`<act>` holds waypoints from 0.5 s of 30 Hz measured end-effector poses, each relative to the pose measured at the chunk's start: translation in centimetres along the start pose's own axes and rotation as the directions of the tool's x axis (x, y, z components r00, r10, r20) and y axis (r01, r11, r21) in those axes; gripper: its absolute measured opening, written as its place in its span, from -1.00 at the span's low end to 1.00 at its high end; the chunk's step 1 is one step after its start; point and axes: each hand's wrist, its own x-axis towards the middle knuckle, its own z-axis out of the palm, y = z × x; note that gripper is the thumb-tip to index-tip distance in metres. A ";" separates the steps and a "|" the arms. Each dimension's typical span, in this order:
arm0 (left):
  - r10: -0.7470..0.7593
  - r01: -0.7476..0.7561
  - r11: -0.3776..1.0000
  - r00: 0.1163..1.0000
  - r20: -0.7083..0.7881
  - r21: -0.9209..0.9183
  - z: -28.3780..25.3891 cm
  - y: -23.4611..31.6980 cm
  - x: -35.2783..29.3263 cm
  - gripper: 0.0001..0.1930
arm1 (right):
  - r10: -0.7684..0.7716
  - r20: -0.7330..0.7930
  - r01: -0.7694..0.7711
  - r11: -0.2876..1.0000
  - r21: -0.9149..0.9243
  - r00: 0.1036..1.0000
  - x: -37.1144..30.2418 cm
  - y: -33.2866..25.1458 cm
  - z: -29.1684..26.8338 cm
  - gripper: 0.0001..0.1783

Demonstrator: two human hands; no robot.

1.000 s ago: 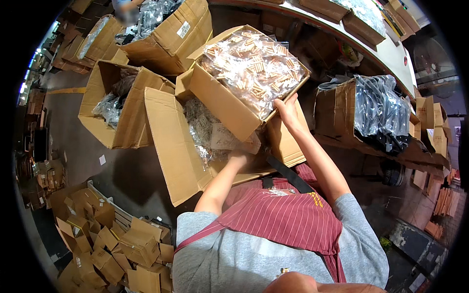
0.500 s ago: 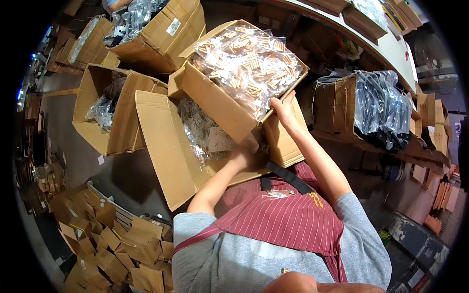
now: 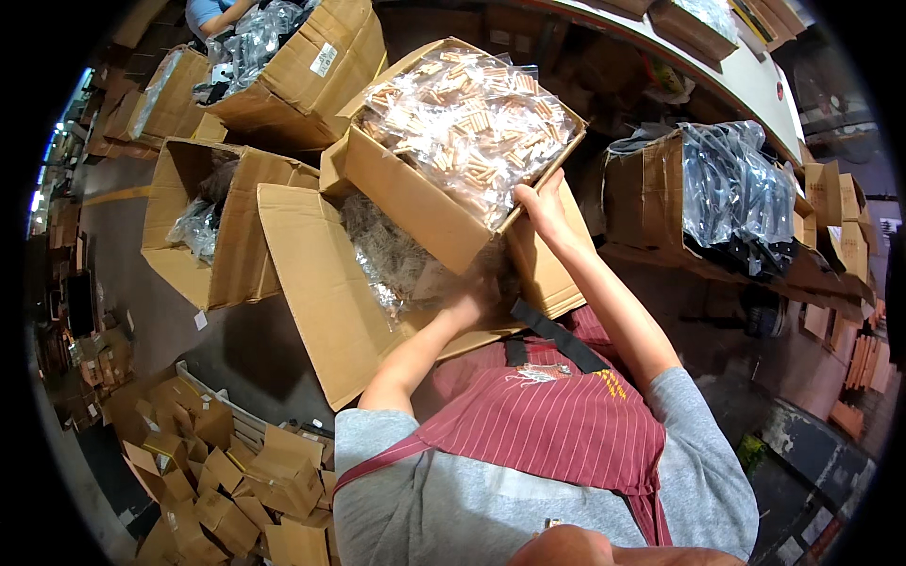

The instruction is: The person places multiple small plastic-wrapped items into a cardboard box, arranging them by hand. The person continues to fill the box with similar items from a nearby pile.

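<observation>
A cardboard box (image 3: 415,212) heaped with clear plastic bags (image 3: 481,118) of short copper-coloured pieces sits tilted over a larger open carton (image 3: 307,283). My right hand (image 3: 547,212) grips the smaller box at its near right edge, thumb by the rim and the other fingers partly hidden. Down in the larger carton is my left hand (image 3: 477,297), blurred and shaded beneath the smaller box, its fingers not clear. It is close to a flat brownish piece (image 3: 432,281) and crumpled clear plastic (image 3: 382,241) in the carton.
Left of me stand an open carton with plastic-wrapped items (image 3: 222,226) and a taller full carton (image 3: 316,80). At right, a carton (image 3: 646,198) overflows with grey bagged items. Empty boxes (image 3: 226,481) pile up at lower left. A white-topped table (image 3: 746,85) runs along the upper right.
My left hand has shifted slightly inside the larger carton, and the flat piece beside it shows less clearly. My right hand keeps its hold on the smaller box. The view has turned a little.
</observation>
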 end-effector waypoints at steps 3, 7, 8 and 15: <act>0.015 -0.037 0.987 0.990 0.143 0.156 0.6 0.1 -0.2 -0.71 | 0.035 -0.004 -0.035 0.998 -0.060 0.999 -0.5 -1.4 -0.4 0.24; -0.016 -0.109 0.942 0.930 0.367 0.318 0.8 -1.4 -1.6 -0.70 | -0.011 -0.026 0.012 0.999 0.030 1.000 0.2 0.3 0.0 0.18; -0.026 -0.103 0.939 0.930 0.366 0.329 0.7 -1.7 -2.0 -0.70 | -0.023 -0.028 0.024 0.997 0.067 0.999 0.3 0.7 0.1 0.16; -0.035 0.036 0.960 0.999 -0.006 0.277 -2.0 5.4 1.1 -0.65 | 0.035 -0.020 -0.034 0.997 0.066 0.999 0.0 0.0 0.0 0.13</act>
